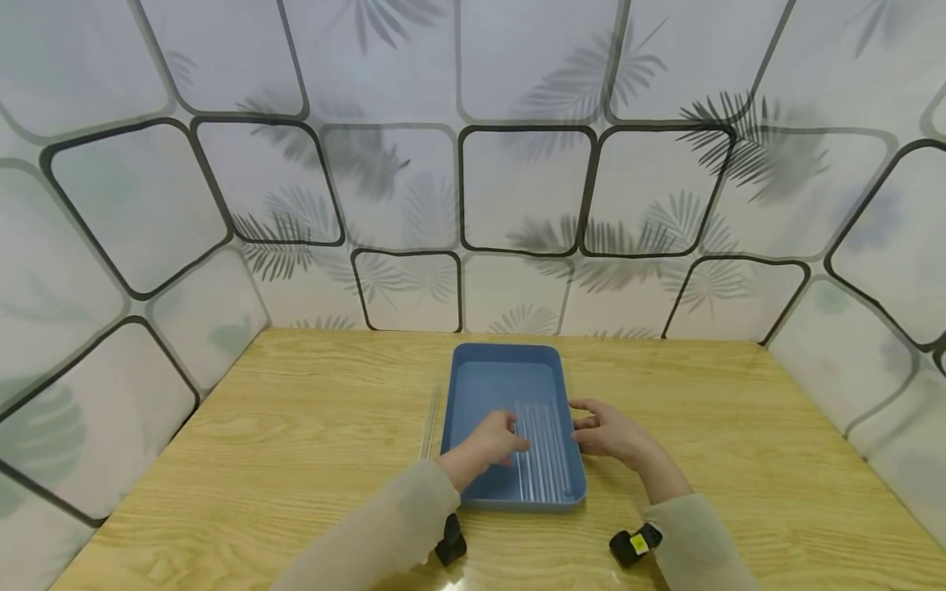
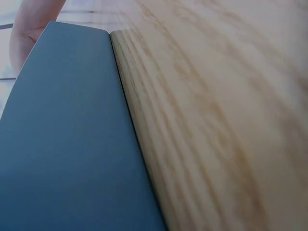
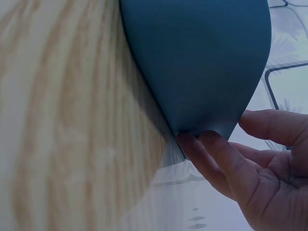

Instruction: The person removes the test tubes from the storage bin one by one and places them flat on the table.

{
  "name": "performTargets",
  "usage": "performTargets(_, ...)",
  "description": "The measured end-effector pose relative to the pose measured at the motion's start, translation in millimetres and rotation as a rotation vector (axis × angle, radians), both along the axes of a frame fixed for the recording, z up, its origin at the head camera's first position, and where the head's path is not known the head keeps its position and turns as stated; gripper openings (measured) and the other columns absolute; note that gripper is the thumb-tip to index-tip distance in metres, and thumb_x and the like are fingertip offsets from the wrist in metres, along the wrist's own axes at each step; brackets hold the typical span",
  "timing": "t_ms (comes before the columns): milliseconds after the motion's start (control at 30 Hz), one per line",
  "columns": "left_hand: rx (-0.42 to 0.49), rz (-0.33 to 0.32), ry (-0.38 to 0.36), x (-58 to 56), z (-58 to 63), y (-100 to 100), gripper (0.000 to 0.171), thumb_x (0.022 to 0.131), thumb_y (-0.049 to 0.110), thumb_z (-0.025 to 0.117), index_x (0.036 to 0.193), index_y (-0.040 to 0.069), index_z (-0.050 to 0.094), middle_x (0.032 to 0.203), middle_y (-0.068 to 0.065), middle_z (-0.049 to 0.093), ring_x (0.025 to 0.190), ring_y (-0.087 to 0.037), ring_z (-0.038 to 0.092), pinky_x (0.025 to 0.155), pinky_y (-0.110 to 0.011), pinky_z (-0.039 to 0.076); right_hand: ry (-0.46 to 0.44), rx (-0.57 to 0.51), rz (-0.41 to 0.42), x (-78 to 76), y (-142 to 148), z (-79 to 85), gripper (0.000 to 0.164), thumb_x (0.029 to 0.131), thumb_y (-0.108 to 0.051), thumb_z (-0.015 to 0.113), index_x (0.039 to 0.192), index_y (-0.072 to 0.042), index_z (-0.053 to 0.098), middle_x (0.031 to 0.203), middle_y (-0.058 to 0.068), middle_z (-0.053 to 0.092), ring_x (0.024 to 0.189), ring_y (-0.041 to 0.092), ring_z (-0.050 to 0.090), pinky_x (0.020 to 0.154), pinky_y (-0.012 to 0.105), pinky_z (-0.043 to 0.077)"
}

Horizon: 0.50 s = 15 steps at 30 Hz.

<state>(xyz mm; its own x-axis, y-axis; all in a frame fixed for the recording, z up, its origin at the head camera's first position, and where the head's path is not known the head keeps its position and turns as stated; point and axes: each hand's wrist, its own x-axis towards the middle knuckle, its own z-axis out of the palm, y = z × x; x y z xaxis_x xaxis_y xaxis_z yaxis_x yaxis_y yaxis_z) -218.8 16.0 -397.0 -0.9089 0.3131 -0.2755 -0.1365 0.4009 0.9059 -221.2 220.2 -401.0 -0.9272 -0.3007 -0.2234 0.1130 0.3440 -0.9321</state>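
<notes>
A blue tray (image 1: 484,386) sits on the wooden table (image 1: 325,402); it looks like light, stiff, smooth plastic, best held by its rim at 3 and 9 o'clock. The right hand (image 1: 612,433) rests its fingertips against the outer wall at 3 o'clock, unclenched. The left hand (image 1: 484,447) reaches over the tray, loosely bent; I cannot tell whether it grasps anything. Clear tubes (image 1: 545,468) lie inside toward 4 o'clock, thin clear rods (image 1: 429,423) outside at 9: probably slick and light, best pinched mid-length.
</notes>
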Motion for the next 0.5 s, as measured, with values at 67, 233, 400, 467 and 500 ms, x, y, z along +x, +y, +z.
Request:
performTargets(67, -0.005, 0.006, -0.003, 0.3, -1.2, 0.7, 0.053, 0.081, 0.001, 0.062, 0.126, -0.011, 0.037, 0.120, -0.027, 0.043, 0.105, -0.038, 0.047, 0.066, -0.038, 0.051, -0.003, 0.000, -0.003, 0.4, -0.3, -0.4, 0.055, 0.087, 0.003, 0.048, 0.135, 0.007, 0.021, 0.121, 0.036, 0.038, 0.103, 0.036, 0.050, 0.080, 0.042, 0.047)
performTargets(233, -0.043, 0.024, 0.002, -2.1, -4.9, 3.7, 0.053, 0.081, 0.001, 0.061, 0.126, -0.011, 0.037, 0.121, -0.027, 0.042, 0.102, -0.036, 0.049, 0.064, -0.035, 0.052, -0.009, -0.001, -0.004, 0.9, -0.8, -0.6, 0.055, 0.088, 0.003, 0.048, 0.135, 0.007, 0.021, 0.122, 0.036, 0.037, 0.104, 0.037, 0.050, 0.080, 0.042, 0.047)
performTargets(400, -0.066, 0.036, 0.018, -5.2, -6.7, 6.9, 0.053, 0.081, 0.001, 0.061, 0.126, -0.012, 0.036, 0.126, -0.026, 0.039, 0.103, -0.035, 0.049, 0.062, -0.033, 0.052, -0.012, 0.001, 0.000, -0.1, -1.0, 0.9, 0.055, 0.088, 0.003, 0.048, 0.136, 0.007, 0.020, 0.124, 0.037, 0.034, 0.107, 0.038, 0.047, 0.081, 0.042, 0.047)
performTargets(467, -0.062, 0.041, 0.015, -5.3, -6.2, 7.7, 0.053, 0.081, 0.000, 0.061, 0.126, -0.012, 0.035, 0.126, -0.026, 0.038, 0.103, -0.036, 0.049, 0.061, -0.033, 0.052, -0.014, 0.000, 0.003, -0.7, -0.9, 1.3, 0.055, 0.088, 0.003, 0.048, 0.136, 0.007, 0.020, 0.125, 0.037, 0.033, 0.107, 0.039, 0.047, 0.081, 0.042, 0.047)
performTargets(500, -0.062, 0.044, 0.014, -5.3, -5.7, 8.0, 0.053, 0.081, 0.000, 0.061, 0.126, -0.013, 0.035, 0.126, -0.027, 0.038, 0.104, -0.036, 0.049, 0.062, -0.033, 0.052, -0.013, 0.002, 0.009, -1.1, -0.6, 1.2, 0.055, 0.088, 0.002, 0.048, 0.136, 0.007, 0.020, 0.125, 0.037, 0.033, 0.107, 0.039, 0.047, 0.081, 0.042, 0.047)
